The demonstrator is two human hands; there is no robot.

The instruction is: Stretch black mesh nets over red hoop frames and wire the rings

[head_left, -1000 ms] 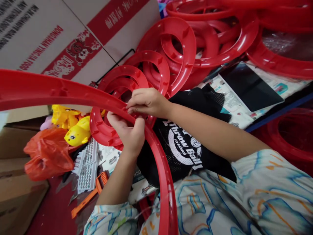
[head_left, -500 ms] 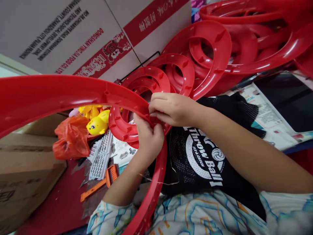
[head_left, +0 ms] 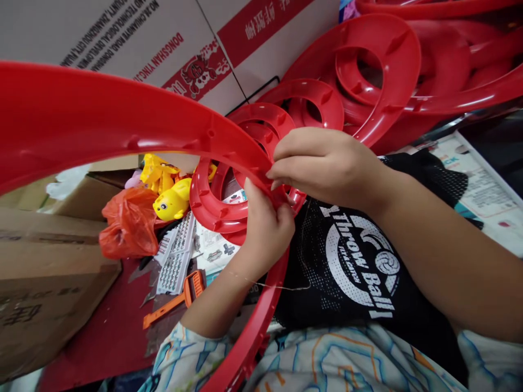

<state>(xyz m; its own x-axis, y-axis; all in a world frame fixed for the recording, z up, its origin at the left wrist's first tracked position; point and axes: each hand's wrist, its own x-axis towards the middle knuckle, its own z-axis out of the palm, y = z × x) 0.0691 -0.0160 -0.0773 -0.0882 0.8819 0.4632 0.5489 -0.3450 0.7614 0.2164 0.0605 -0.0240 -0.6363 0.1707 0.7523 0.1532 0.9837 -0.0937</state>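
A large red plastic ring [head_left: 163, 122] with small tabs along its inner side curves from the left edge round to the bottom. My left hand [head_left: 267, 226] is closed around its right part, thumb up on the rim. At that same spot my right hand [head_left: 322, 163] pinches at the ring's edge with bent fingers; whether anything small is also between the fingertips is hidden. A thin pale thread [head_left: 300, 287] hangs in a loop beside my left wrist. Below my hands lies a black bag [head_left: 355, 267] printed "Throw Ball".
Several red rings [head_left: 379, 60] are stacked behind my hands, by a large white carton [head_left: 134, 43]. To the left are a yellow toy [head_left: 174, 200], an orange plastic bag [head_left: 128, 226], a clear tray of small metal balls [head_left: 176, 264], an orange plastic tool [head_left: 180, 299] and a brown box [head_left: 49, 294].
The view has shifted, so my hands and the ring appear slightly further right. The ring's left arc stands higher in view. My right hand stays at the same part of the ring.
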